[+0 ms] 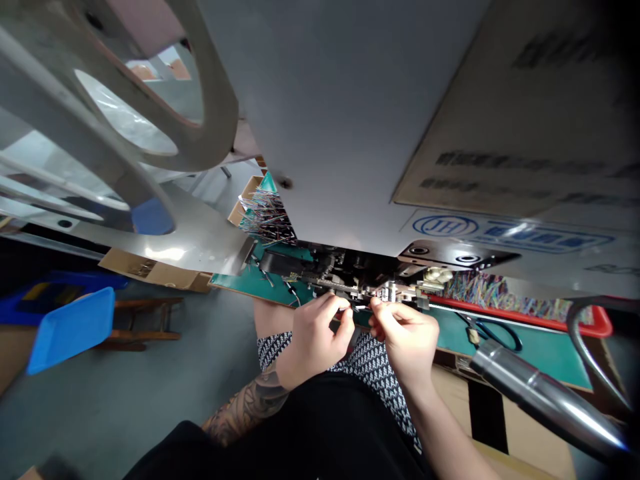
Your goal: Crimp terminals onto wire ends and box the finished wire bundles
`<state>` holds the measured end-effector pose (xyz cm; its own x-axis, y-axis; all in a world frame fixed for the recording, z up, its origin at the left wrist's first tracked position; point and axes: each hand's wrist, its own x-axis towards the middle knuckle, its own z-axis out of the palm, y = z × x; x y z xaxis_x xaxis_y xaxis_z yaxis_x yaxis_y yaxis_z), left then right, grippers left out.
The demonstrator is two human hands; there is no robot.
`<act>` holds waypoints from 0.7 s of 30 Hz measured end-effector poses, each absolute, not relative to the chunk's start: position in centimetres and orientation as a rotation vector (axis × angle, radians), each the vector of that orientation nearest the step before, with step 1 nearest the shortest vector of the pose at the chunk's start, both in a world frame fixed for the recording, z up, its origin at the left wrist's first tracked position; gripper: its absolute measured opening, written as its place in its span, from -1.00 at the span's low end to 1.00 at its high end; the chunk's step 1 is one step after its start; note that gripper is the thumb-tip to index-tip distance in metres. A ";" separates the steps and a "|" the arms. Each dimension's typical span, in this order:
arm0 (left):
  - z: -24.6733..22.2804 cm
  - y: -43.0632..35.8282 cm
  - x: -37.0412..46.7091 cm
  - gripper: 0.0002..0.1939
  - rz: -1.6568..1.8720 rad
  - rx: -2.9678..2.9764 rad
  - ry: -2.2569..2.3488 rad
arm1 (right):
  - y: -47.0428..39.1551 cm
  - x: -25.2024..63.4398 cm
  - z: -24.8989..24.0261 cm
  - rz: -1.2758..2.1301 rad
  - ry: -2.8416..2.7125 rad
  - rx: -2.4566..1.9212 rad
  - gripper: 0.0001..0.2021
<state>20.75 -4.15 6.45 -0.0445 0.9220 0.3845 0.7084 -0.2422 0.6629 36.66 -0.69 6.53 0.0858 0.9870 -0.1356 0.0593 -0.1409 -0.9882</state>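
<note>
My left hand (316, 340) is closed in a pinch, thumb and forefinger nearly meeting, at the front of the machine's metal mechanism (345, 283). Close by on the right, my right hand (410, 340) also pinches, its fingertips against the mechanism's lower edge. A small pale sliver (359, 308) shows in the gap between the two sets of fingertips. It is too small to name, and what each pinch holds is hidden by the fingers.
The grey machine body (340, 133) hangs over the hands. A red tray (603, 320) of coloured wires and dark-handled scissors (500, 333) are on the green tabletop (545, 353) at right. A metal tube (540, 393) juts in at lower right. More wires (267, 217) lie left.
</note>
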 end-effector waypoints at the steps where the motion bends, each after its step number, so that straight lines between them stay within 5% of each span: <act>1: 6.5 -4.2 20.8 -0.87 1.170 1.961 1.750 | -0.7 36.6 6.5 1.209 -1.126 -1.403 -0.57; 13: 6.8 -4.2 20.1 -0.87 1.071 1.916 1.591 | -1.6 37.3 5.7 1.170 -1.163 -1.369 -0.72; 21: 4.4 -5.6 19.0 -0.80 1.073 0.825 0.890 | -4.2 40.3 4.0 1.360 -1.291 -1.065 -0.92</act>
<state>19.05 -5.62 4.37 0.2230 0.9552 -0.1945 -0.3681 0.2673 0.8905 40.28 -4.16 3.96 -0.1741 0.9846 0.0156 -0.0668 0.0040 -0.9978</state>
